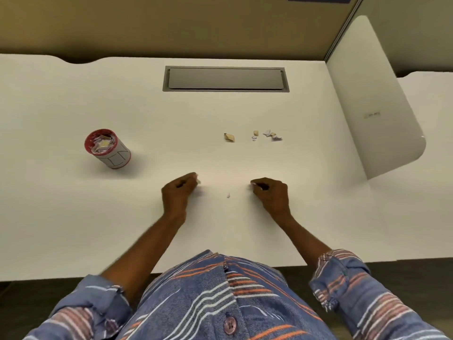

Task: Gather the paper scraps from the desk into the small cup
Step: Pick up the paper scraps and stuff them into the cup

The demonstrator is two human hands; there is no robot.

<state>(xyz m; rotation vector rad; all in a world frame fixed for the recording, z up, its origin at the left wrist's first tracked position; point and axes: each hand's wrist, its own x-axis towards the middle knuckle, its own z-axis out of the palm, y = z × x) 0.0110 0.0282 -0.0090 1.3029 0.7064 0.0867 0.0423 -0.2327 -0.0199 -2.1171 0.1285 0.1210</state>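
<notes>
A small white cup with a red rim [107, 148] stands on the desk at the left, filled with paper scraps. My left hand [180, 190] rests on the desk with its fingers pinched on a small white scrap at its fingertips. My right hand [270, 192] is closed the same way on a white scrap. Between the two hands lies one tiny white scrap [228, 195]. Farther back sit a tan scrap [229, 137] and a loose cluster of white and tan scraps [268, 135].
The white desk [73, 217] has a grey cable hatch [225, 79] set in at the back centre. A white divider panel [377, 99] stands along the right side. A tan partition wall runs behind the desk.
</notes>
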